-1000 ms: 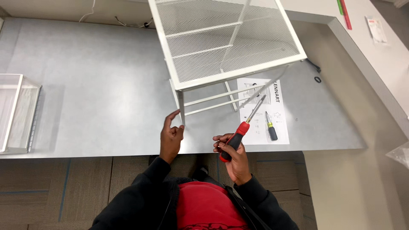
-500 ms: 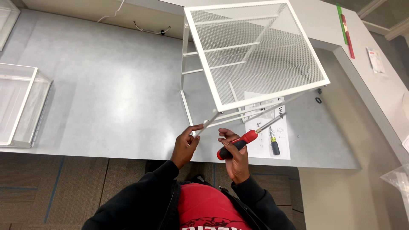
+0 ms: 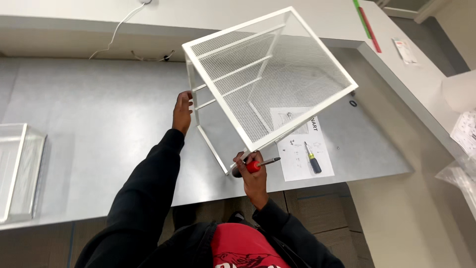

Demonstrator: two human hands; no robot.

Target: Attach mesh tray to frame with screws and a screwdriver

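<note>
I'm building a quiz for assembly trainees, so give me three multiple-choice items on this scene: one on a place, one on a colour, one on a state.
1. Where does the spare screwdriver lie?
A. on the instruction sheet
B. inside the frame
C. on the floor

2. What colour is the mesh frame?
A. black
B. white
C. blue

3. How does the frame stand?
A. flat
B. tilted, held up
C. upside down on the floor

Answers: 1 A, it rests on the paper. 2 B, wire and mesh are white. 3 B, left hand and right hand steady it on edge.

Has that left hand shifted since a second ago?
Yes. The left hand went from the grey table's near edge, beside the right hand, outward and leftward to grip the white mesh frame's far-left post.
</note>
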